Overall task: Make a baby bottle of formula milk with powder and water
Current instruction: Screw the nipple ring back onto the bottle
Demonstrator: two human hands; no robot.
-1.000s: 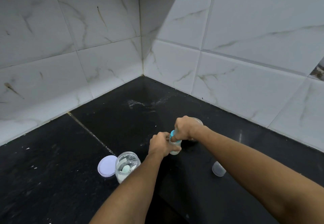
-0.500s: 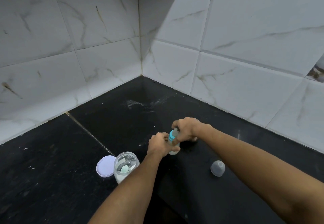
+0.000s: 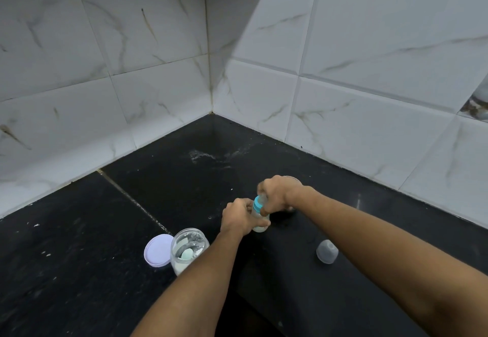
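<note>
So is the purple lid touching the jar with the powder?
Cannot tell. In the head view the lid lies flat right beside the jar, but the jar's side overlaps its edge, hiding any contact or gap.

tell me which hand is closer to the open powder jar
Left. The left hand grips the baby bottle just right of and beyond the powder jar. The right hand is farther off, on the bottle's blue collar.

No text, label or number can be read — nothing legible anywhere.
</note>
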